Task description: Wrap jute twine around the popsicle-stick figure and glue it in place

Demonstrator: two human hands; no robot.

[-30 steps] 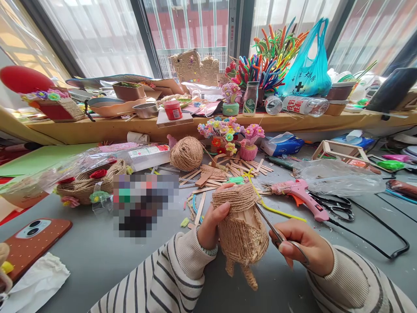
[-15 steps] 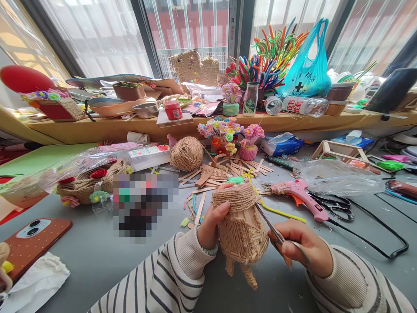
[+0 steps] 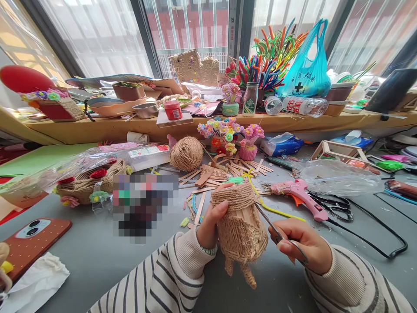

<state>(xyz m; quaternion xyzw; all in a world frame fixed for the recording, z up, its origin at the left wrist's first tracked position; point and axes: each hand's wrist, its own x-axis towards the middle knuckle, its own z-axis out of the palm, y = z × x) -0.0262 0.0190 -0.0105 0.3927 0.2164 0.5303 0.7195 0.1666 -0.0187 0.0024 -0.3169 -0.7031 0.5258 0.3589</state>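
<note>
My left hand (image 3: 211, 219) is closed around the upper side of a small pot (image 3: 243, 230) wrapped in jute twine, held tilted above the table. A bare patch of wooden sticks shows between its twine bands, and stubby twine-wrapped legs hang at the bottom. My right hand (image 3: 302, 243) grips slim metal scissors (image 3: 273, 227) at the handle end; their kind is partly hidden by my fingers. The tip meets the pot's right side, just below the upper twine band. Whether the blades are apart I cannot make out.
A pink glue gun (image 3: 301, 195) with its cord and black scissors (image 3: 332, 206) lie to the right. Behind the pot are craft sticks (image 3: 211, 176), a yellow pipe cleaner (image 3: 283, 213) and a twine ball (image 3: 186, 153). A phone (image 3: 39, 239) lies left.
The scissors and my right hand have shifted very slightly. Their tip stays at the same band of the pot, and my left hand keeps its hold.
</note>
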